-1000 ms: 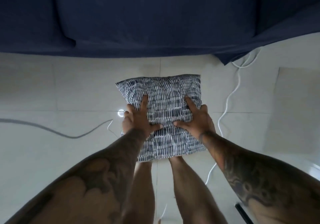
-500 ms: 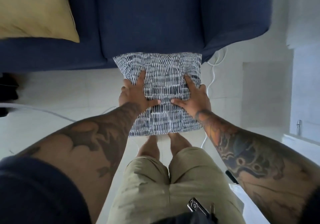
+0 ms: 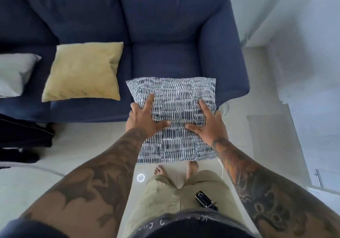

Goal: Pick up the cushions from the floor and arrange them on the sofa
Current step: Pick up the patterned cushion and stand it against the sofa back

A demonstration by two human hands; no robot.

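Observation:
I hold a blue-and-white patterned cushion (image 3: 176, 98) flat in the air, its far half over the front edge of the navy sofa's (image 3: 165, 59) right seat. My left hand (image 3: 143, 120) grips its left edge and my right hand (image 3: 207, 125) its right edge, thumbs on top. A yellow cushion (image 3: 82, 72) lies on the sofa's middle seat. A white cushion (image 3: 14, 74) sits further left, cut off by the frame edge.
The sofa's right armrest (image 3: 220, 53) stands beside the cushion. Dark clothing (image 3: 22, 140) lies on the white tiled floor at left. A white cable (image 3: 226, 109) runs by the sofa's right corner. My bare feet (image 3: 176, 169) stand just before the sofa.
The patterned cushion has been lifted off the floor and carried up toward the sofa's right seat. I have stood up, so the view now takes in the sofa seats and other cushions.

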